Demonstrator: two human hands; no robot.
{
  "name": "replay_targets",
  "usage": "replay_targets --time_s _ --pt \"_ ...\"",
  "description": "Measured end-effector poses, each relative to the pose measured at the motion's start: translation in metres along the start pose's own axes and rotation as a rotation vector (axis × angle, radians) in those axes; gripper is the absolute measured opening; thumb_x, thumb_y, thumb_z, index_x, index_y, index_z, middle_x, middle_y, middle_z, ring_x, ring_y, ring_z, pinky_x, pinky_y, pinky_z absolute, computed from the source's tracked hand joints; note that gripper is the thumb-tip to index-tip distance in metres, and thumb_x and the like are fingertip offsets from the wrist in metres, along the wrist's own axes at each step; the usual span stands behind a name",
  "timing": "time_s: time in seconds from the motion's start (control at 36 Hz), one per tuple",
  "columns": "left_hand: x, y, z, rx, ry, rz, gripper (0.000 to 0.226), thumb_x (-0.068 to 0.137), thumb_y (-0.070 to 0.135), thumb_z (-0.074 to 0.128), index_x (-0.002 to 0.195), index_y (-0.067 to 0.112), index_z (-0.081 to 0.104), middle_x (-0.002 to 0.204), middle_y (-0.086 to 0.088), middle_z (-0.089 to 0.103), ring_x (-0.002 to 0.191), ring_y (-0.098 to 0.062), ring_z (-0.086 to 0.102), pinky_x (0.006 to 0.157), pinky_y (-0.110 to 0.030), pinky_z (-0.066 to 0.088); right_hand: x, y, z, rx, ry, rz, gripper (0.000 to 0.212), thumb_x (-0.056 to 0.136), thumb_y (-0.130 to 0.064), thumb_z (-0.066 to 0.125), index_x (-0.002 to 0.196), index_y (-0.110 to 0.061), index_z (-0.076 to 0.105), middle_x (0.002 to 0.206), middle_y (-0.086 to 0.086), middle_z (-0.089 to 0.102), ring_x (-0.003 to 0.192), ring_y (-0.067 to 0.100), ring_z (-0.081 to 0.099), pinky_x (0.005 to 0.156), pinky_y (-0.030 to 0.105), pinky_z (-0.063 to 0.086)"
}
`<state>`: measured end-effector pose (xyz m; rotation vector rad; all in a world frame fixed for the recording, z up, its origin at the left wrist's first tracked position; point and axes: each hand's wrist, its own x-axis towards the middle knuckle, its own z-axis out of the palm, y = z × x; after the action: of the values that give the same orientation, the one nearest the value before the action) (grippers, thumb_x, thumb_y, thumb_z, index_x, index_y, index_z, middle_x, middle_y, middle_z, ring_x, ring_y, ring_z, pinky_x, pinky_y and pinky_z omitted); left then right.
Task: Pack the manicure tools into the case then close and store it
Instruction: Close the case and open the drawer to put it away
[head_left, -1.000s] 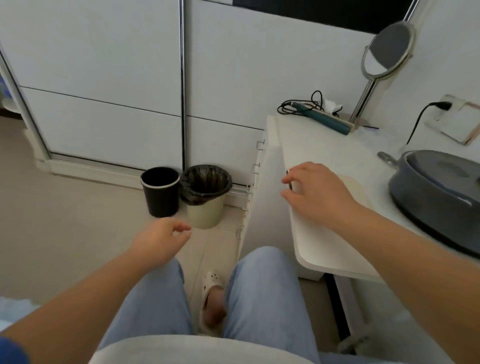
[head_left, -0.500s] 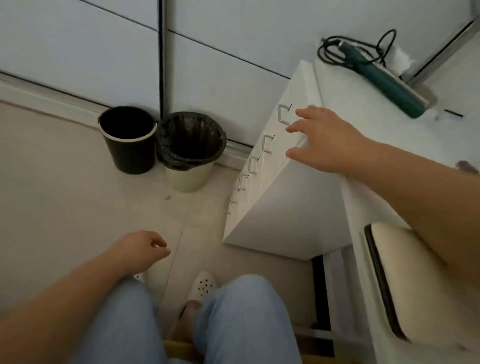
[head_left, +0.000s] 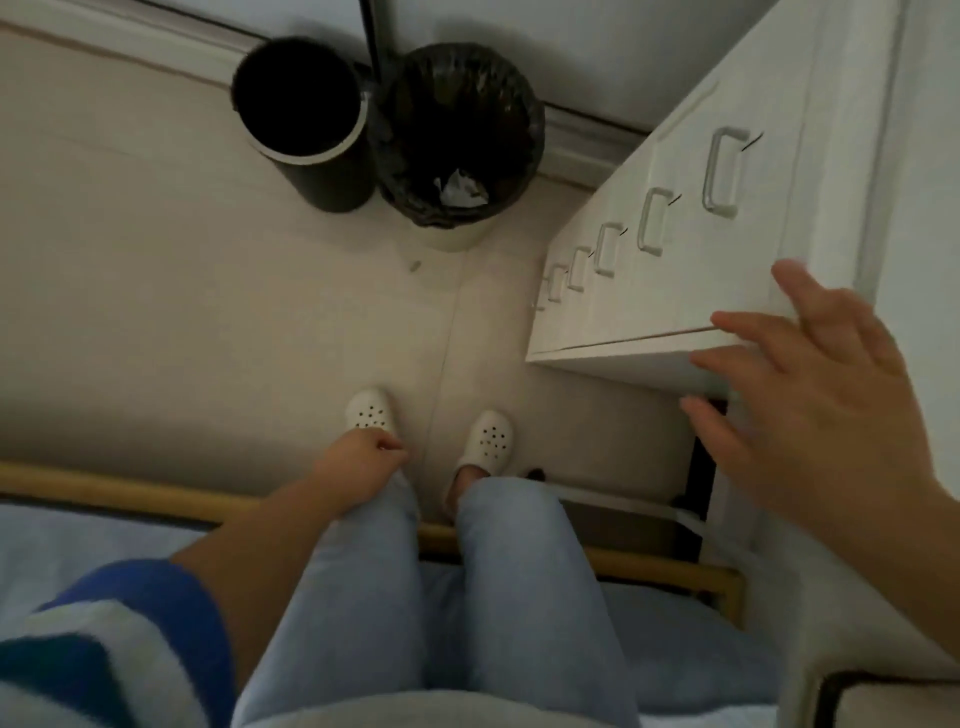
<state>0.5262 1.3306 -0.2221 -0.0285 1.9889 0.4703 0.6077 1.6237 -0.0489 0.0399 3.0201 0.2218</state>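
My right hand (head_left: 810, 410) hovers with fingers spread and nothing in it, just off the near corner of the white drawer unit (head_left: 675, 291). My left hand (head_left: 358, 467) rests on my left knee, its fingers curled in and nothing visible in them. A cream case with a dark edge (head_left: 893, 701) shows only partly at the bottom right corner, on the white desk. No manicure tools are in sight.
The drawer unit has several metal handles (head_left: 722, 171) down its front. A black bin (head_left: 306, 119) and a bin lined with a dark bag (head_left: 457, 135) stand by the wall. My feet in white clogs (head_left: 488, 441) are on the floor, in front of a wooden bed rail (head_left: 670, 571).
The view has tipped down toward the floor. My right hand dropped from the top drawer handle to the unit's near corner and spread wider. My left hand settled on my knee.
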Motion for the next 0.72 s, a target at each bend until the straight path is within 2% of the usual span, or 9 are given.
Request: replay_targets --time_s 0.08,0.19,0.33,0.39,0.47,0.5,0.56,0.64,0.72 --pt "-0.03 0.002 -0.021 -0.025 -0.038 -0.09 0.023 0.085 0.03 0.053 0.097 0.016 0.066 0.107 -0.009 0.065 0.096 -0.026 0.058 0.082 -0.029 0.042 0.002 0.0 -0.005 0.052 -0.008 0.017 0.033 0.078 -0.033 0.055 0.088 -0.006 0.071 0.111 0.015 0.066 0.131 0.035 0.035 0.109 0.049 0.021" --pt "-0.076 0.015 -0.058 -0.133 0.035 -0.182 0.02 0.085 0.037 0.049 0.074 0.025 0.061 0.096 -0.005 0.066 0.092 -0.027 0.059 0.092 -0.04 0.045 0.005 -0.001 -0.016 0.124 -0.041 0.05 0.037 0.082 -0.031 0.044 0.082 -0.007 0.072 0.109 0.016 0.067 0.127 0.036 0.041 0.108 0.049 0.022" --pt "-0.125 0.028 -0.125 -0.206 0.019 -0.158 0.017 0.084 0.02 0.055 0.094 0.01 0.065 0.103 -0.014 0.066 0.097 -0.031 0.062 0.087 -0.04 0.05 0.012 -0.007 -0.043 0.189 -0.222 0.146 0.027 0.081 -0.019 0.05 0.079 -0.005 0.073 0.109 0.016 0.067 0.127 0.038 0.042 0.108 0.052 0.022" --pt "-0.142 0.033 -0.154 -0.204 0.045 -0.136 0.017 0.083 0.019 0.059 0.095 0.009 0.066 0.104 -0.016 0.066 0.098 -0.032 0.061 0.089 -0.042 0.049 0.016 -0.01 -0.055 0.212 -0.352 0.197 0.019 0.084 -0.014 0.055 0.089 -0.007 0.072 0.121 0.016 0.062 0.134 0.035 0.032 0.111 0.052 0.016" --pt "-0.16 0.043 -0.196 -0.172 0.082 -0.079 0.019 0.082 0.018 0.062 0.097 0.006 0.067 0.105 -0.016 0.066 0.098 -0.034 0.06 0.091 -0.042 0.047 0.025 -0.021 -0.075 0.296 -0.51 0.349 0.032 0.091 -0.022 0.046 0.118 -0.016 0.061 0.142 0.006 0.043 0.142 0.025 0.013 0.114 0.042 0.005" --pt "-0.165 0.047 -0.211 -0.153 0.092 -0.065 0.019 0.083 0.018 0.061 0.097 0.006 0.067 0.104 -0.014 0.066 0.097 -0.033 0.06 0.09 -0.04 0.047 0.028 -0.025 -0.082 0.344 -0.54 0.408 0.034 0.091 -0.022 0.044 0.121 -0.017 0.058 0.142 0.004 0.042 0.141 0.023 0.016 0.114 0.04 0.008" --pt "-0.173 0.053 -0.236 -0.112 0.101 -0.056 0.019 0.084 0.019 0.06 0.098 0.008 0.066 0.099 -0.011 0.065 0.092 -0.031 0.06 0.083 -0.035 0.046 0.035 -0.037 -0.097 0.451 -0.587 0.51 0.032 0.089 -0.018 0.04 0.112 -0.015 0.062 0.129 0.004 0.055 0.126 0.021 0.04 0.11 0.034 0.023" --pt "-0.175 0.06 -0.266 -0.161 0.143 -0.063 0.019 0.084 0.015 0.06 0.098 0.003 0.064 0.089 -0.013 0.064 0.079 -0.028 0.059 0.075 -0.033 0.047 0.044 -0.048 -0.11 0.604 -0.627 0.713 0.025 0.087 -0.01 0.041 0.096 -0.007 0.064 0.105 0.01 0.065 0.082 0.013 0.054 0.082 0.022 0.043" --pt "-0.172 0.072 -0.285 -0.232 0.186 -0.078 0.018 0.084 0.006 0.059 0.097 -0.006 0.062 0.076 -0.014 0.06 0.063 -0.024 0.053 0.057 -0.025 0.046 0.047 -0.05 -0.11 0.751 -0.669 0.835 0.027 0.089 -0.011 0.044 0.109 -0.006 0.061 0.11 0.012 0.063 0.088 0.018 0.058 0.077 0.025 0.046"
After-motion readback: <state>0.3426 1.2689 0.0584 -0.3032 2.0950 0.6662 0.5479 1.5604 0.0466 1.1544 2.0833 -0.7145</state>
